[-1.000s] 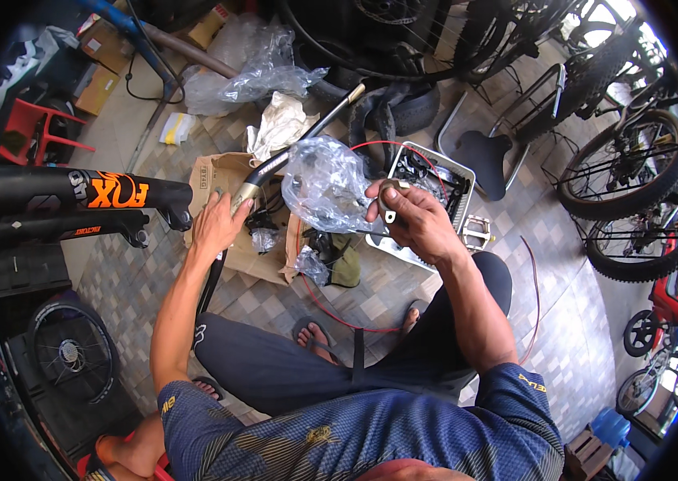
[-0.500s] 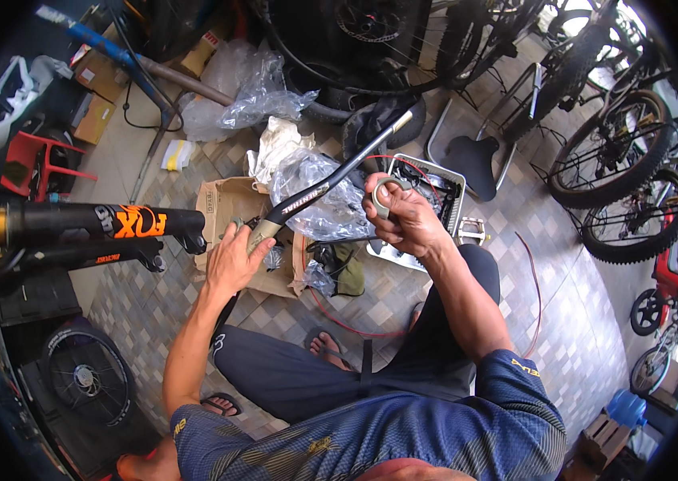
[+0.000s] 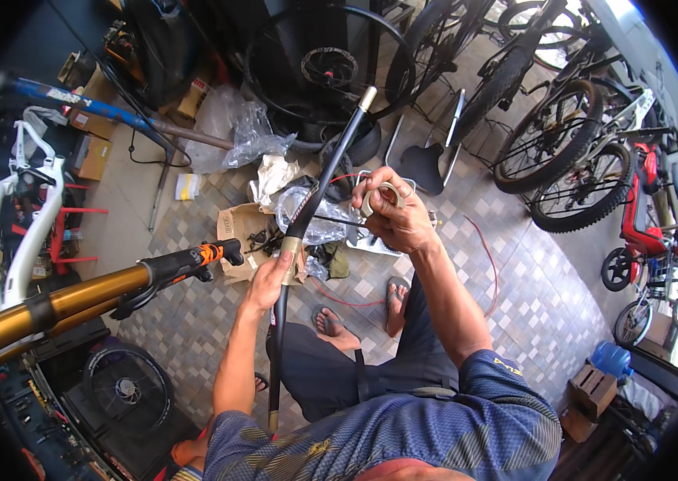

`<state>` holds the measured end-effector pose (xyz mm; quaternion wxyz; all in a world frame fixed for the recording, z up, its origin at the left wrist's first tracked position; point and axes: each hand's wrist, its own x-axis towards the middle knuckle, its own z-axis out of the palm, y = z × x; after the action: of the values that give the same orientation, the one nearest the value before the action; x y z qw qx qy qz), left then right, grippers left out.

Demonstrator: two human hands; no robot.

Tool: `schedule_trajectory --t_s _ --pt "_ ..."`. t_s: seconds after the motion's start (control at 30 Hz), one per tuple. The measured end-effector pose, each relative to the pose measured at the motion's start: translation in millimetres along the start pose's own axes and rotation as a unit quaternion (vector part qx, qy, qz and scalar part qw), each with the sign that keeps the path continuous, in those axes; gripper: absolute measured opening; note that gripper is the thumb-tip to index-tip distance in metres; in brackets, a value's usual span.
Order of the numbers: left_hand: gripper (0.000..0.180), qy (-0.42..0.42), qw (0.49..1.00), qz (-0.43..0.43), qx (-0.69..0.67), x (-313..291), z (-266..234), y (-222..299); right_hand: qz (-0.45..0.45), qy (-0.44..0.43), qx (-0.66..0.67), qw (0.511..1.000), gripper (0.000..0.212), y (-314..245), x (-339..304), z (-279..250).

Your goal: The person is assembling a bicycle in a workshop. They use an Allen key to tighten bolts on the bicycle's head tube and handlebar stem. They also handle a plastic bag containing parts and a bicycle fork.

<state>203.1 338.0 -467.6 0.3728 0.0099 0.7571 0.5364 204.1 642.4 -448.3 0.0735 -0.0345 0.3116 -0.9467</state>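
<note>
A black bicycle handlebar [image 3: 327, 178] with a tan middle section and pale ends stands steeply across the view, its lower end near my left leg. My left hand [image 3: 263, 285] is closed around it just below the tan middle. Up to the right, apart from the bar, my right hand [image 3: 408, 223] holds a thin tan ring [image 3: 367, 206] that looks like a nearly used-up roll of tape. Its fingers are curled through and around the ring, hiding part of it.
At left a gold-and-black suspension fork [image 3: 106, 290] juts toward the bar. Beyond my hands lie an open cardboard box [image 3: 232, 224], a clear plastic bag [image 3: 284, 215] and a white tray [image 3: 379, 244]. Bicycles [image 3: 551, 136] line the right, and a wheel [image 3: 127, 388] lies lower left.
The handlebar has swung more upright and its far end has moved left. My left hand has shifted right and down with it. My right hand still has the ring. The view has turned.
</note>
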Motion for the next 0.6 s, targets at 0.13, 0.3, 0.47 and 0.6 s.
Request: schedule_trajectory --t_s 0.13,0.3,0.47,0.6 --pt "0.057 -0.01 0.983 -0.057 -0.177 -57.4 17.4 45.3 -0.032 0.014 -0.013 0.999 0.014 -60.4 -9.3 73.6" --pt "0.064 -0.166 0.898 -0.127 -0.388 -122.3 31.2 106.5 -0.039 0.073 -0.079 0.993 0.017 -126.3 -22.0 159.7" --pt "0.067 -0.2 0.839 -0.105 -0.495 -181.6 53.9 182.0 -0.063 0.057 -0.153 0.985 0.014 -170.5 -33.0 217.4" --pt "0.067 -0.191 0.843 -0.057 -0.5 -218.6 61.6 221.7 -0.074 0.019 -0.17 0.983 0.014 -188.2 -44.7 254.5"
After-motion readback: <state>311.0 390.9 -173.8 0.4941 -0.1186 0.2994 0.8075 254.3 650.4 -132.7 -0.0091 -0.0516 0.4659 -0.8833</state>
